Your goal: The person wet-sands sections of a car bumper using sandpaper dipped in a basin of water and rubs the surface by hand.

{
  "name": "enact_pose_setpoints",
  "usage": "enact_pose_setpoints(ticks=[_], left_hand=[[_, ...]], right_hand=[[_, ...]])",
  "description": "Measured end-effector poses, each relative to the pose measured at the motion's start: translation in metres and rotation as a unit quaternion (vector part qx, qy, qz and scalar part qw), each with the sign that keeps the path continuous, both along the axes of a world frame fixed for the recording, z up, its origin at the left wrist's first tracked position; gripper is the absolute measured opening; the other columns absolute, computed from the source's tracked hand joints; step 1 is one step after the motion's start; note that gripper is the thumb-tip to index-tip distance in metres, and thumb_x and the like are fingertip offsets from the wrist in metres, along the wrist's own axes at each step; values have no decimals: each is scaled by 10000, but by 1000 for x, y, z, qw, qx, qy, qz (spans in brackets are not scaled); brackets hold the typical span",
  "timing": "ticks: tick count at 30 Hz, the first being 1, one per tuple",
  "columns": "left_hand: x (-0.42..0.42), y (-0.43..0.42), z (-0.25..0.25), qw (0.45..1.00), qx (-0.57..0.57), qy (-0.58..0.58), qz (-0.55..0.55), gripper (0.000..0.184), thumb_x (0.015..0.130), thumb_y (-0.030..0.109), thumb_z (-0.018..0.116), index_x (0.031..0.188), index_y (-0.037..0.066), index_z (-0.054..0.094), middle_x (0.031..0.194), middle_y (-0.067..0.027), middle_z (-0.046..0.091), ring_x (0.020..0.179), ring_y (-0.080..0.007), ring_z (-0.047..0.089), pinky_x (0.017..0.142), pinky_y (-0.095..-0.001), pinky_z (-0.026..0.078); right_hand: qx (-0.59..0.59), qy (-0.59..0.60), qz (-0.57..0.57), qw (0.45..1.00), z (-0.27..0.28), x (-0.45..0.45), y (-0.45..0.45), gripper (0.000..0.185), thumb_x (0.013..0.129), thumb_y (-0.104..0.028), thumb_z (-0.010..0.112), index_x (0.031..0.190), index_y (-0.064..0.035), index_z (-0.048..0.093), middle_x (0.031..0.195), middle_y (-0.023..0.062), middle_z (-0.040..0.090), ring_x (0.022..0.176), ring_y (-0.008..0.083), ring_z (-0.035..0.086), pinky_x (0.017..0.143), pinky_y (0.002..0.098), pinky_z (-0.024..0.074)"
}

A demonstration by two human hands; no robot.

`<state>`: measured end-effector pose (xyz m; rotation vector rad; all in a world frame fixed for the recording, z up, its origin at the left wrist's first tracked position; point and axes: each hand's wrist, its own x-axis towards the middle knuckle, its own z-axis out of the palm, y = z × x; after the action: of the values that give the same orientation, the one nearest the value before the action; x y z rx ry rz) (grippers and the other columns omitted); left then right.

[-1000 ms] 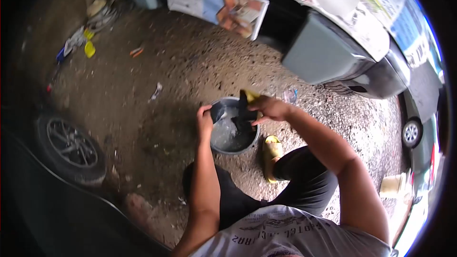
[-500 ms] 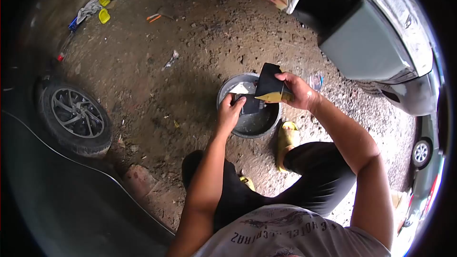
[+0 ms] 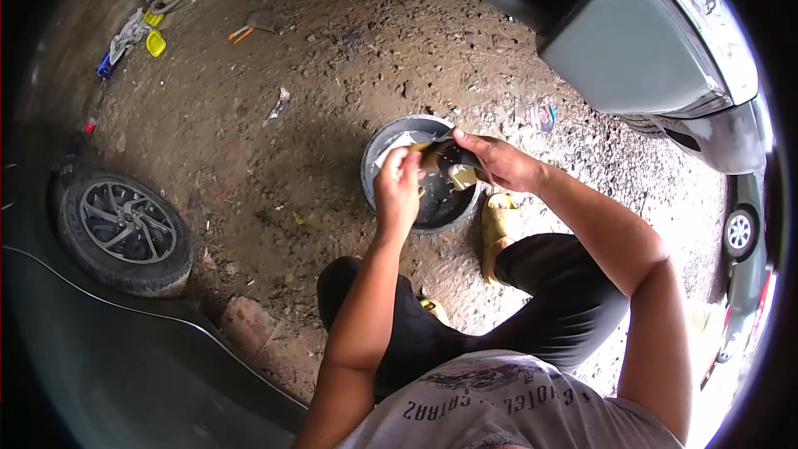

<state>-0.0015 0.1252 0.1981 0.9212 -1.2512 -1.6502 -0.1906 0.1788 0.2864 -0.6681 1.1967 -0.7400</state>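
Over a dark round basin (image 3: 371,185), both my hands are on a bent sheet of sandpaper (image 3: 451,152), black on one face and tan on the other. My left hand (image 3: 397,193) is closed, its thumb and fingers pinching the tan-looking end. My right hand (image 3: 509,164) grips the other end, with its thumb on top. Beneath the sheet shows a pale yellow piece; whether it is part of the sandpaper or lies in the basin, I cannot tell. Something white rests inside the basin at its left, partly covered by my left hand.
A wheel (image 3: 125,229) lies on the dirt ground at the left, by a dark car panel (image 3: 125,357). A grey bumper-like part (image 3: 636,50) stands at upper right. Yellow slippers (image 3: 497,229) are on my feet. Orange-handled pliers (image 3: 241,34) and litter lie farther off.
Earlier, my left hand held a small black piece and my right a larger sheet. Now the sandpaper is bent and turned between them, tan side showing at the left. The view has shifted slightly.
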Motion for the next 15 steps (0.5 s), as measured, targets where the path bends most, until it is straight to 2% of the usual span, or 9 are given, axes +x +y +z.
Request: enact_pose_setpoints(ticks=[2, 3, 6, 9, 11, 15], left_hand=[[8, -9, 11, 998, 13, -31, 48, 206, 1031, 207, 552, 1064, 9, 599, 940, -30, 647, 789, -88, 608, 674, -259, 526], [11, -12, 16, 997, 31, -25, 60, 196, 1036, 199, 537, 1066, 13, 589, 927, -34, 645, 785, -87, 606, 666, -259, 525], [17, -18, 8, 992, 84, -32, 83, 162, 1028, 172, 547, 1107, 31, 558, 965, -32, 650, 791, -96, 622, 657, -256, 538], [21, -19, 9, 991, 86, 93, 50, 144, 1025, 163, 551, 1096, 38, 542, 975, -34, 648, 822, -106, 639, 699, -279, 566], [22, -17, 13, 993, 66, 97, 32, 145, 1030, 175, 543, 1082, 40, 535, 985, -38, 645, 847, -112, 646, 722, -294, 577], [24, -14, 19, 993, 56, 99, 43, 167, 1044, 216, 520, 1074, 52, 529, 1005, -42, 638, 871, -119, 653, 725, -297, 577]], right_hand=[[-19, 77, 45, 996, -3, 2, 4, 739, 1009, -613, 394, 1459, -28, 428, 1390, 121, 553, 1271, 201, 528, 1086, 384, 398], [-63, 85, 88, 990, -5, 3, 8, 827, 997, -649, 364, 1525, -15, 321, 1506, 151, 434, 1387, 231, 409, 1148, 385, 319], [-21, 179, 136, 974, -19, 3, 13, 877, 974, -683, 368, 1539, -16, 286, 1542, 158, 384, 1419, 252, 368, 1163, 384, 302], [-16, 151, 57, 987, -19, -1, 12, 635, 1015, -490, 465, 1424, -6, 438, 1359, 129, 528, 1291, 217, 493, 1074, 351, 396], [-13, 111, -6, 994, -24, -6, 10, 461, 1036, -344, 522, 1342, 1, 525, 1230, 108, 605, 1205, 187, 563, 1016, 328, 455], [-8, 49, -60, 997, -19, -5, 3, 348, 1006, -272, 602, 1258, -32, 582, 1146, 57, 644, 1065, 125, 610, 914, 297, 512]])
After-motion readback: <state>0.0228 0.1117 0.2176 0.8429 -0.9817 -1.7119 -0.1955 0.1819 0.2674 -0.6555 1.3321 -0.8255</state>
